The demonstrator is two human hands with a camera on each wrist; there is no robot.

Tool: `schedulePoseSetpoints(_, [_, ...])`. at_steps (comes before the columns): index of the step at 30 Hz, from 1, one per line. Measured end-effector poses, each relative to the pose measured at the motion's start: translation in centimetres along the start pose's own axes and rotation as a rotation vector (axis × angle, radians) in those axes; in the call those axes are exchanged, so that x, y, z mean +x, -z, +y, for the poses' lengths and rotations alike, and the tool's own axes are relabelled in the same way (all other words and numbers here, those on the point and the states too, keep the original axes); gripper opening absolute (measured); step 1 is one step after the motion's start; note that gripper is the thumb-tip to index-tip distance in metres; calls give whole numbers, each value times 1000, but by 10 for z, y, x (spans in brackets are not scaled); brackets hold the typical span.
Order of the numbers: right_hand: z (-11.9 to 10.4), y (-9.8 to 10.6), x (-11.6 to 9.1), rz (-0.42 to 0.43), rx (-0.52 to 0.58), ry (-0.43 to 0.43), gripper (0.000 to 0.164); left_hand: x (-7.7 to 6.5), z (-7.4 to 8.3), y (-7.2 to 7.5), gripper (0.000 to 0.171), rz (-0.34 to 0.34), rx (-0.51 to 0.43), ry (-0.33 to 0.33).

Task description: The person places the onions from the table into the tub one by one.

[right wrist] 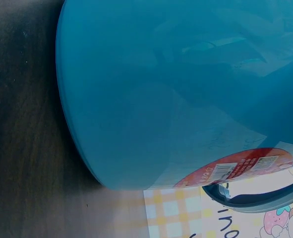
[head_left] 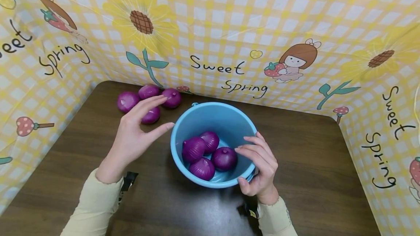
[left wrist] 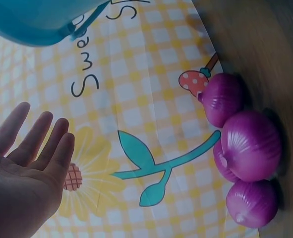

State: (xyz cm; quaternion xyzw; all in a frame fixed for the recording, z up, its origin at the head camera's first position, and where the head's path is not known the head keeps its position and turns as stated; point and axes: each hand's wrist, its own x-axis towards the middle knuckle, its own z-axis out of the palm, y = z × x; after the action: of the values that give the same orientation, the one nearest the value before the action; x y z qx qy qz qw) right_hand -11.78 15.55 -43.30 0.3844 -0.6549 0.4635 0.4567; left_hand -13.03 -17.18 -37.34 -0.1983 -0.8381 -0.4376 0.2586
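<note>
A blue bucket (head_left: 213, 105) stands on the table with several purple onions (head_left: 224, 158) inside it. My right hand (head_left: 260, 165) holds the bucket's right rim, its fingers reaching over the inside and its thumb at the front of the rim. To the left of the bucket, my left hand (head_left: 131, 134) is spread and holds nothing. Its thumb tip comes up to the left rim; whether it touches is unclear. Beyond that hand lie several more purple onions (head_left: 128, 101), partly covered by its fingers. These onions (left wrist: 250, 146) show fully grouped in the left wrist view.
The dark wooden table (head_left: 311, 177) is bordered at the back and sides by a yellow checked cloth (head_left: 210, 28) with printed flowers. In the right wrist view, a red label (right wrist: 225, 171) is on the bucket's outer wall, near its curved handle (right wrist: 260, 202).
</note>
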Motion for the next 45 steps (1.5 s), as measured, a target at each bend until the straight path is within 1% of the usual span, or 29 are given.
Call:
schedulePoseSetpoints(10, [-1,0,2,7,-4,8,58,0,-9,9,68,13,70,56])
schedulePoseSetpoints(25, [-1,-1,3,4,-7,1,57,-2,-36,8,64,33,105,105])
schedulePoseSetpoints(32, [-1,-1,2,8,-7,10,58,-4,-47,9,66,29,120,147])
schedulePoseSetpoints(41, [0,-1,-1,7,-5,13,57,-8,-59,11,66,0,149,235])
schedulePoseSetpoints(45, [0,-1,-1,8,-3,15,57,-9,-64,11,66,-3,160,249])
